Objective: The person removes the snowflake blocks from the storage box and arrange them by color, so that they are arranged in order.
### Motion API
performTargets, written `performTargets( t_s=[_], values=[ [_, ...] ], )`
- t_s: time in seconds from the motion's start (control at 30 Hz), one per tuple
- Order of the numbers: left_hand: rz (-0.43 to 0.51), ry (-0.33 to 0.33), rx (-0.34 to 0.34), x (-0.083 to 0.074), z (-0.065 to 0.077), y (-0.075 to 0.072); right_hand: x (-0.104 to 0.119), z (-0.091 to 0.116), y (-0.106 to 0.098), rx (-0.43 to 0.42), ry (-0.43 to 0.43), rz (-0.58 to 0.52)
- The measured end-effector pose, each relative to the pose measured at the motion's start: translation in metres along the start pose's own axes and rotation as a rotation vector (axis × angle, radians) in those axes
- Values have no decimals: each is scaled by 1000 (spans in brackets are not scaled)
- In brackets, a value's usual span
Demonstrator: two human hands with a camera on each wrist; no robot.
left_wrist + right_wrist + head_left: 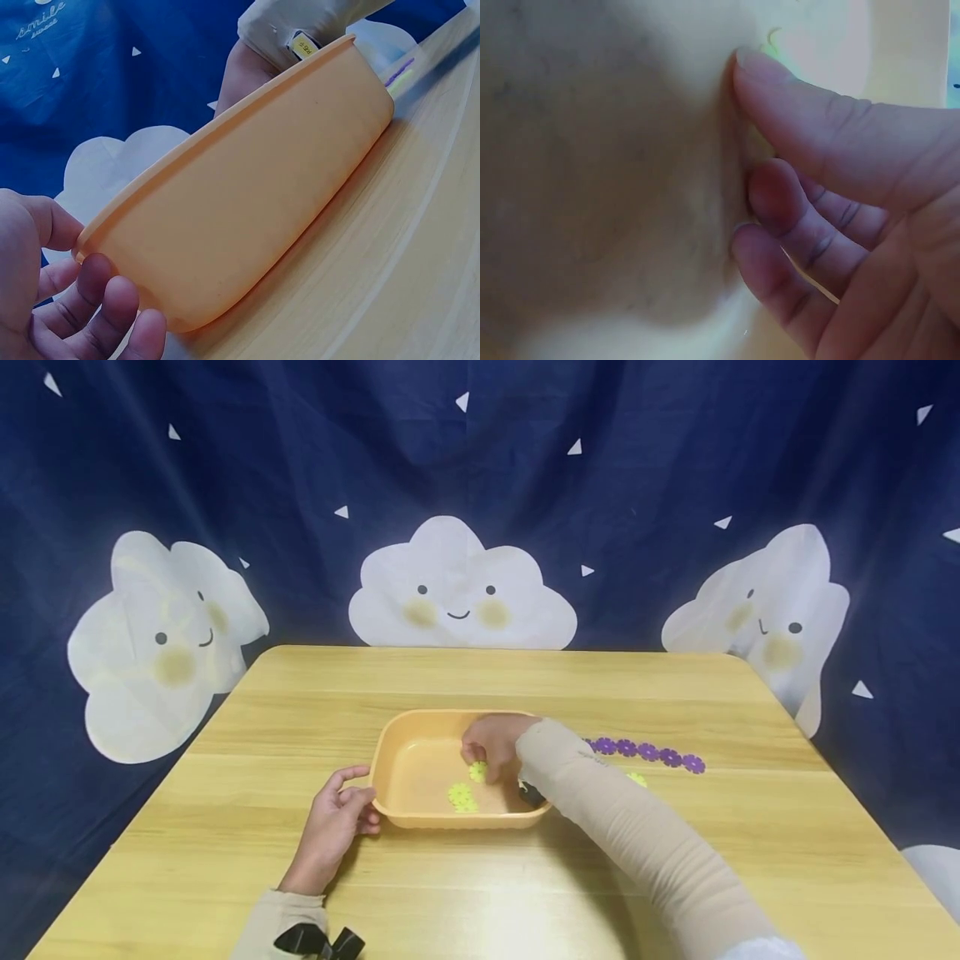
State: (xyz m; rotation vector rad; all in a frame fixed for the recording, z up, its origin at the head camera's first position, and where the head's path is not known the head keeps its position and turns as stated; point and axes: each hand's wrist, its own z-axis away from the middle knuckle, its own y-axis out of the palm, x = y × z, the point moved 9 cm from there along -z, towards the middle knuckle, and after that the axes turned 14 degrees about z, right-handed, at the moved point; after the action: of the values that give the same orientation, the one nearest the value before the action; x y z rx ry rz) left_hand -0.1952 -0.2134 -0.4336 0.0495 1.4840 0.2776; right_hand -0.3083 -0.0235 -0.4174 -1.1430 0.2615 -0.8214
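My left hand (333,822) grips the left end of an orange plastic basin (386,777), thumb and fingers at its rim. The left wrist view shows the basin's outer wall (240,195) from the side. Inside the basin, my right hand (498,743) reaches down with bent fingers, the fingertips at the floor in the right wrist view. A yellow flower-shaped piece (478,771) lies right at those fingers; I cannot tell whether they pinch it. More yellow flower pieces (461,795) lie nearer the basin's front wall. The right sleeve (637,818) crosses over the basin's right rim.
On the wooden table (300,693), right of the basin, purple flower pieces (648,752) form a curved row, partly hidden by the right arm. A yellow flower piece (637,779) peeks out beside that sleeve. A dark blue cloud-print curtain (300,443) hangs behind.
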Motion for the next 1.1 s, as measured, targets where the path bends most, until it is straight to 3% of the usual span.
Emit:
performTargets(
  t_s=[0.43,0.83,1.1],
  values=[
    [-8,-3,3,0,-1,1,-1,6,-7,-20,-55,-67],
    [-7,-4,5,2,0,0,-1,15,-24,-39,-108,13],
    [5,4,8,1,0,0,-3,21,-35,-72,-134,-13]
  ],
)
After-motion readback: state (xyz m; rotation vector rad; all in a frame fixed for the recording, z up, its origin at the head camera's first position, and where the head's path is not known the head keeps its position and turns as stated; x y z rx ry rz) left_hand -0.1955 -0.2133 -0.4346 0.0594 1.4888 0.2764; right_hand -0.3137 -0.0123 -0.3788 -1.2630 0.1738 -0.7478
